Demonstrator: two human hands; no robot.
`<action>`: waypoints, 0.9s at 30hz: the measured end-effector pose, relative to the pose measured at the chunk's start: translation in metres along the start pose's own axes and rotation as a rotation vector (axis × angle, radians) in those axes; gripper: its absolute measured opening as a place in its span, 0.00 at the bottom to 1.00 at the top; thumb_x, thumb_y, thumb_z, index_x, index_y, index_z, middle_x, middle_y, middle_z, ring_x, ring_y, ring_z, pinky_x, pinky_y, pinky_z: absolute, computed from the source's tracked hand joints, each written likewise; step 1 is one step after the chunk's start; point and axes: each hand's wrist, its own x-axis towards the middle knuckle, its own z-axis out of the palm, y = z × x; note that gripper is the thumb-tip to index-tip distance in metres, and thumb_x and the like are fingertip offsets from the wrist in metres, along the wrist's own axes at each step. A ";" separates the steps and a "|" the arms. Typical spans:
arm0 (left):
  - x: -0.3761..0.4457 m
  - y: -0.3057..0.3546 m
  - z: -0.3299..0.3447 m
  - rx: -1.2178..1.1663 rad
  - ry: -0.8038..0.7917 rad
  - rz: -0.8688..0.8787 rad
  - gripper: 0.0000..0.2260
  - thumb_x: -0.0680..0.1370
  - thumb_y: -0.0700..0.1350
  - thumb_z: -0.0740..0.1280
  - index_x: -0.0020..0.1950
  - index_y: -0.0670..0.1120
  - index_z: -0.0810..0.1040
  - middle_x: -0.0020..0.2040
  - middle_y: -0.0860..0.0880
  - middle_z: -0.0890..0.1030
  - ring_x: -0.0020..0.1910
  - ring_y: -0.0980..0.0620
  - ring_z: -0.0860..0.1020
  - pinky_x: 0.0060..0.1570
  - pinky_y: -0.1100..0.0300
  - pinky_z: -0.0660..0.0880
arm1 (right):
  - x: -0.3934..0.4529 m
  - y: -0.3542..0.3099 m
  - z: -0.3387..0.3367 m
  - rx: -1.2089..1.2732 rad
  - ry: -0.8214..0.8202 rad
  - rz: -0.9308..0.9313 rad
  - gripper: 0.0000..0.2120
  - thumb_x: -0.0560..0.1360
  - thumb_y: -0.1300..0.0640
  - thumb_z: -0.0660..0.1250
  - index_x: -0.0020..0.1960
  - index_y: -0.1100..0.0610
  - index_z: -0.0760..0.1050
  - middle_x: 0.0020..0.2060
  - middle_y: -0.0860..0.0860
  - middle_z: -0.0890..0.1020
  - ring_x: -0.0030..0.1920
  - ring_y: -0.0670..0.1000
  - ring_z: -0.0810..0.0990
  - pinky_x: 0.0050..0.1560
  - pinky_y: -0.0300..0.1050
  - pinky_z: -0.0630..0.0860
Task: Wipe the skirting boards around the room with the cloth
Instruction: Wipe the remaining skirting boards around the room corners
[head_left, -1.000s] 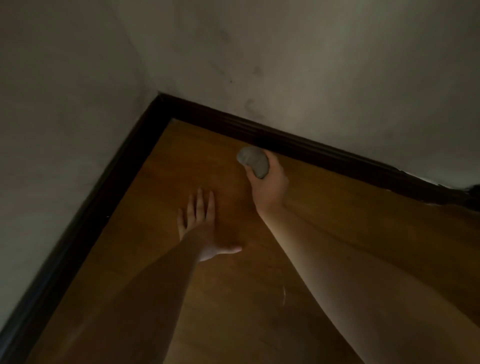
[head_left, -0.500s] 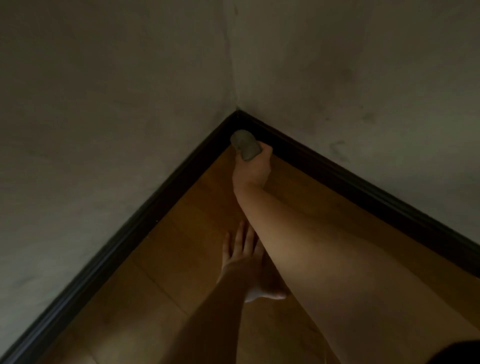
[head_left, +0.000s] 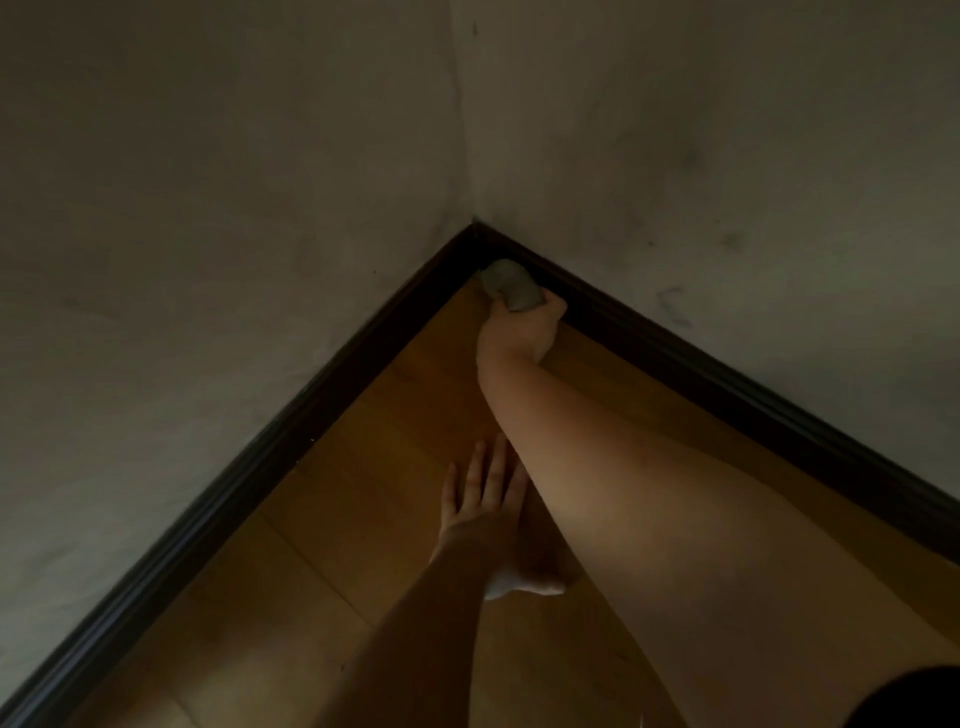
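Dark wooden skirting board (head_left: 675, 358) gets wiped right at the corner, balled grey cloth (head_left: 511, 290) clenched in right hand (head_left: 519, 332); left hand (head_left: 483, 499) flat, fingers spread on floor. Left-hand board probably tackled next.

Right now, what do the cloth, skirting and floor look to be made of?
Cloth: soft grey fabric, matte, bunched into a wad in the right hand. Skirting: dark, slightly glossy moulded board, probably painted or stained wood; grooves catch light. Floor: orange-brown planks with seams, likely wood or laminate, smooth sheen.
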 end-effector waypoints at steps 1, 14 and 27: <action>0.000 0.000 0.001 -0.016 0.017 -0.004 0.65 0.61 0.79 0.67 0.74 0.56 0.21 0.72 0.49 0.18 0.65 0.49 0.14 0.63 0.44 0.17 | 0.000 0.000 -0.010 0.009 -0.003 -0.014 0.15 0.79 0.59 0.67 0.64 0.57 0.68 0.59 0.54 0.77 0.55 0.51 0.77 0.58 0.45 0.73; -0.006 -0.002 -0.001 -0.028 0.061 0.032 0.66 0.61 0.77 0.69 0.72 0.57 0.20 0.71 0.53 0.17 0.71 0.47 0.20 0.71 0.41 0.27 | 0.000 0.018 -0.128 -0.091 0.072 -0.113 0.18 0.77 0.59 0.70 0.64 0.56 0.70 0.50 0.46 0.74 0.49 0.45 0.74 0.51 0.37 0.70; -0.007 -0.053 -0.017 0.009 0.179 0.025 0.61 0.64 0.78 0.66 0.76 0.56 0.24 0.75 0.51 0.25 0.77 0.48 0.30 0.74 0.41 0.34 | -0.023 -0.012 -0.069 -0.165 -0.173 -0.318 0.17 0.79 0.53 0.68 0.61 0.52 0.63 0.48 0.46 0.73 0.47 0.45 0.75 0.48 0.39 0.72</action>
